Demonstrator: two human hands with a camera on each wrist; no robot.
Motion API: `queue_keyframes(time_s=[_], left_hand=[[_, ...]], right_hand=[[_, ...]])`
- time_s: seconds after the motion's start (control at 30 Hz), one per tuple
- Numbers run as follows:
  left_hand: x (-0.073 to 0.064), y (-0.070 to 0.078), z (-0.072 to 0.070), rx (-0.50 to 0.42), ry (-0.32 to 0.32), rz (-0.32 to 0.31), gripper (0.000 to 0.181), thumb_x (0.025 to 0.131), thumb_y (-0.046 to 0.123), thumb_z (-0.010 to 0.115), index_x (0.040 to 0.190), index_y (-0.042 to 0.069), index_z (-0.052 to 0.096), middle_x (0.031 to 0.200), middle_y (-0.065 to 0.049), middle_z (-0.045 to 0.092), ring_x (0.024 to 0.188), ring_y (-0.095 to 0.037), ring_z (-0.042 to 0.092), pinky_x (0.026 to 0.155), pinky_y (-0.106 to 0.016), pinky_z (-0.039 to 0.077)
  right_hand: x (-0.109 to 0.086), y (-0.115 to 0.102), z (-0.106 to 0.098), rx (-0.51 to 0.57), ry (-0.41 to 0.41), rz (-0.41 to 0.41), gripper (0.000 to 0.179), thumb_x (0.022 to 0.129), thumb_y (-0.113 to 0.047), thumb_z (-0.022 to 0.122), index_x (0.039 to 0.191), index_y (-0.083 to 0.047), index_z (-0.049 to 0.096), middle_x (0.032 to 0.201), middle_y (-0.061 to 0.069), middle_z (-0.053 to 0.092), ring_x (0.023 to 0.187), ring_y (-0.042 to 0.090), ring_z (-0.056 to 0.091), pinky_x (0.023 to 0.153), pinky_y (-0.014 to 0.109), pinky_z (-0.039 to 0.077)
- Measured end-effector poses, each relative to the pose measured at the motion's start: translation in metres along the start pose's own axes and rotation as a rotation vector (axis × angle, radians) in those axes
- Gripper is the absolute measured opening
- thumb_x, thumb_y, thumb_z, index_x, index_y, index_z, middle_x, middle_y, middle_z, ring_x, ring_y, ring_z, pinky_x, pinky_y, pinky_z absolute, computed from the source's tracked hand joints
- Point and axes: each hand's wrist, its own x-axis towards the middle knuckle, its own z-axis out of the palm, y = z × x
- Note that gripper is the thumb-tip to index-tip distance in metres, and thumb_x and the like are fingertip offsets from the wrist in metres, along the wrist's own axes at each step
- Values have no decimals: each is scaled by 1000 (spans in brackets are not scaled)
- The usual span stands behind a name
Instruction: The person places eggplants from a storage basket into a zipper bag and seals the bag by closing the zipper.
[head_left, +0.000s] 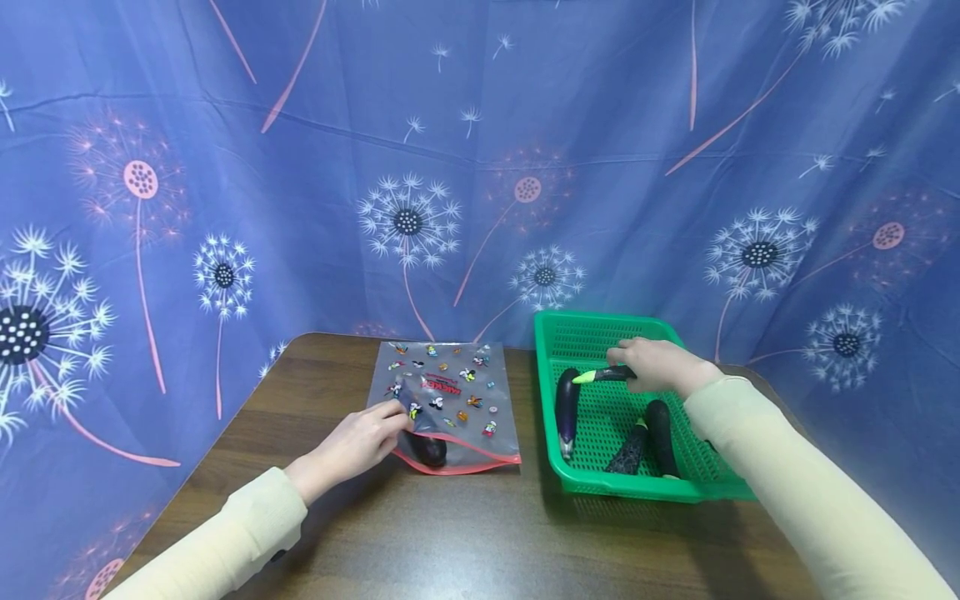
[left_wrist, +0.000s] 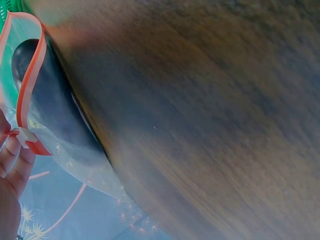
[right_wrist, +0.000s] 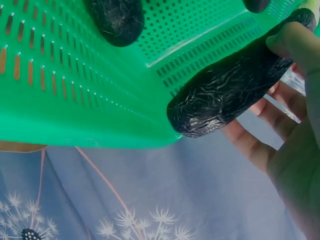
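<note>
Two sleeves [head_left: 817,492] flank apparently five eggplants [head_left: 567,410], one gripped.

Head view: bright, mostly even, light apparently from above. Whitish glare on the wooden table [head_left: 457,525] at bottom centre; soft dark shadow under and in front of the green plastic basket [head_left: 637,487], another beside the left sleeve [head_left: 217,537]. Wide-angle stretch toward the edges, worst on the right sleeve [head_left: 832,500]. Left wrist: dimmer, hazy, wood grain smeared, top right corner darkest. Right wrist: basket brightly lit, highlights on the wrinkled eggplant [right_wrist: 225,95]; dandelion-print curtain [right_wrist: 165,185] slightly soft.
</note>
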Motion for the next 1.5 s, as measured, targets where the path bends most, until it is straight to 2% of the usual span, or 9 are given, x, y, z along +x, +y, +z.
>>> queue_keyframes(time_s=[0.13, 0.33, 0.5, 0.67, 0.93, 1.1, 1.23, 1.5], left_hand=[[-1, -1, 0, 3, -2, 2, 29, 71, -4, 63, 90, 18, 66, 91, 7, 57, 75, -6, 57, 54, -23, 46], [-1, -3, 2, 3, 0, 8, 30, 70, -4, 63, 91, 18, 66, 91, 8, 56, 75, -6, 56, 53, -22, 45], [-1, -2, 2, 9, 10, 5, 31, 69, -4, 64, 90, 18, 66, 90, 7, 56, 74, -6, 57, 53, -24, 46], [-1, 0, 2, 9, 16, 4, 30, 70, -4, 64, 90, 18, 66, 89, 7, 56, 74, -7, 56, 52, -23, 45], [-1, 1, 3, 11, 16, 1, 31, 69, -5, 63, 90, 17, 67, 90, 7, 56, 75, -5, 56, 53, -22, 45], [2, 2, 1, 3, 11, 2, 30, 70, -5, 64, 90, 17, 67, 89, 6, 56, 75, -7, 57, 54, -23, 46], [4, 3, -1, 3, 9, 2, 30, 70, -5, 64, 90, 17, 67, 89, 6, 56, 74, -7, 57, 54, -24, 47], [4, 2, -2, 5, -7, -10, 30, 70, -5, 64, 90, 17, 66, 90, 7, 57, 77, -7, 58, 56, -26, 48]], right_hand=[[0, 0, -4, -22, 69, -30, 31, 73, -8, 70, 101, -17, 60, 89, 0, 57, 70, 13, 48, 53, 29, 37], [-1, -4, -10, -57, 147, -45, 34, 74, -10, 72, 102, -17, 54, 87, -2, 55, 73, 15, 51, 54, 29, 39], [0, -10, -18, -73, 183, -62, 31, 76, -11, 71, 100, -17, 53, 82, -4, 51, 69, 13, 47, 53, 28, 38], [1, -22, -28, -72, 225, -77, 31, 77, -10, 69, 105, -16, 56, 88, -3, 55, 74, 14, 52, 52, 27, 38], [3, -40, -38, -78, 296, -86, 28, 77, -9, 65, 103, -14, 56, 89, -1, 56, 68, 12, 47, 44, 23, 28], [4, -53, -41, -56, 322, -72, 29, 78, -11, 66, 106, -14, 57, 91, 0, 57, 66, 12, 45, 43, 24, 27], [4, -66, -43, -38, 352, -58, 30, 78, -13, 68, 106, -15, 57, 91, 0, 58, 66, 12, 45, 44, 24, 28], [7, -92, -44, -72, 431, -91, 29, 75, -17, 70, 101, -17, 57, 83, -4, 55, 65, 10, 48, 44, 23, 33]])
